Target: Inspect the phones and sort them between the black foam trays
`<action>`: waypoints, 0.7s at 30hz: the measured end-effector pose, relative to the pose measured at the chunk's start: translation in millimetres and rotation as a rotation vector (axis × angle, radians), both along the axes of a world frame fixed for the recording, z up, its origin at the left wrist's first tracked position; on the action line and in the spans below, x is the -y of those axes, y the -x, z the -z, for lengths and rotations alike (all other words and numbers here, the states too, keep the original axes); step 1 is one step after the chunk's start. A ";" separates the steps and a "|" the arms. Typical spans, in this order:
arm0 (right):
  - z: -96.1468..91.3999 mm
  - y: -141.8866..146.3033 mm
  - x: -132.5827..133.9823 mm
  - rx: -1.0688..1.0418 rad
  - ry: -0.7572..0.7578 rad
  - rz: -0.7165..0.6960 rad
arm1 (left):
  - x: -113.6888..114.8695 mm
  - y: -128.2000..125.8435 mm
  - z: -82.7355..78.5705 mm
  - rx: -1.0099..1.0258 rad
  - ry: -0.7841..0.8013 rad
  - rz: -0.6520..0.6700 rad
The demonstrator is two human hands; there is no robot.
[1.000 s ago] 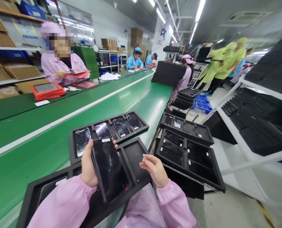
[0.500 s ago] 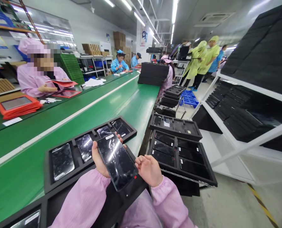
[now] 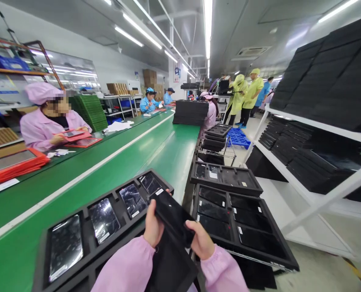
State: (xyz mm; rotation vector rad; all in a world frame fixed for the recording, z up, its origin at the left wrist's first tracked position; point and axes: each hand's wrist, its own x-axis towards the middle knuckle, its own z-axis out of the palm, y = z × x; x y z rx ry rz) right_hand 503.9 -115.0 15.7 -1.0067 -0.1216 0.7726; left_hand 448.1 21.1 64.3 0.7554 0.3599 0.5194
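Note:
A glossy black phone-like screen [image 3: 172,211] with a small white label at its upper end is tilted up between my two hands. My left hand [image 3: 154,223] wraps its left edge, thumb on the near side and fingertips showing past the top. At the lower right corner my right hand [image 3: 200,238] pinches the screen with the thumb on its face. Below and to the left lies a black foam tray [image 3: 84,211] whose compartments hold several similar screens [image 3: 65,247]. Another dark tray part [image 3: 171,263] lies under my hands.
A green conveyor belt [image 3: 116,162] runs away from me. On the right a black tray [image 3: 282,251] of screens sits beside a white rack [image 3: 308,202] stacked with black trays. A co-worker in pink [image 3: 42,127] handles red-framed pieces across the belt; other people stand farther off.
My right hand has moved from beside the screen onto its lower right corner. The screen has turned and tilted away from the glare, and the view has shifted.

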 end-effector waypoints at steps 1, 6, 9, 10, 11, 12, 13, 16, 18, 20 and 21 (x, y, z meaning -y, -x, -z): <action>0.5 -18.6 0.9 0.032 0.026 0.030 | -1.7 -0.7 6.8 -0.082 -0.139 0.061; 3.9 -139.6 -19.5 0.151 0.172 0.131 | -15.9 22.2 43.1 -0.484 -1.143 0.238; 11.0 -205.1 -48.6 0.191 0.318 0.143 | -19.5 33.6 54.5 -0.628 -1.543 0.376; 13.9 -221.9 -57.9 0.202 0.356 0.134 | -20.0 34.6 56.3 -0.663 -1.606 0.425; 16.9 -235.9 -66.0 0.214 0.384 0.120 | -20.3 34.4 57.3 -0.686 -1.648 0.469; 20.0 -247.3 -72.7 0.228 0.404 0.103 | -20.9 33.5 57.8 -0.701 -1.677 0.504; 23.3 -256.5 -77.9 0.242 0.416 0.084 | -21.6 32.2 58.1 -0.708 -1.697 0.529; 34.9 -274.1 -85.2 0.291 0.433 0.029 | -24.6 29.2 59.0 -0.712 -1.722 0.573; 43.9 -280.9 -84.6 0.327 0.448 -0.003 | -26.6 28.6 59.9 -0.711 -1.725 0.583; 53.3 -285.8 -81.6 0.366 0.475 -0.029 | -28.0 28.6 60.8 -0.709 -1.722 0.584; 57.8 -287.9 -79.9 0.386 0.494 -0.038 | -28.4 28.6 61.1 -0.710 -1.719 0.586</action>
